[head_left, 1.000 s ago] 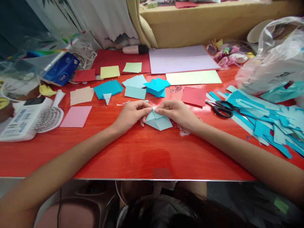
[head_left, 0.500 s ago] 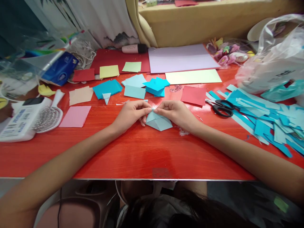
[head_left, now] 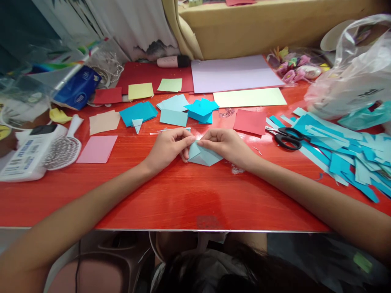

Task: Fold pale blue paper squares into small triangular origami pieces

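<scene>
A pale blue folded paper piece point(head_left: 205, 155) lies on the red table point(head_left: 183, 199) near its middle. My left hand point(head_left: 168, 146) pinches the paper's top corner from the left, fingers curled. From the right, my right hand point(head_left: 227, 145) pinches the same corner, and its fingers press down on the paper's upper flap. The fingertips of both hands meet at the paper's top point.
Stacks of blue paper squares point(head_left: 200, 110), pink point(head_left: 97, 149), red point(head_left: 251, 121) and yellow sheets lie behind the hands. Black scissors point(head_left: 285, 138) and a heap of blue paper strips point(head_left: 345, 154) sit right. A hairbrush point(head_left: 62, 150), a white device point(head_left: 24, 156) and a plastic bag point(head_left: 354, 77) crowd the sides.
The upper flaps of the pale blue paper have been folded flatter, and the fingertips of both hands have closed together on its top point.
</scene>
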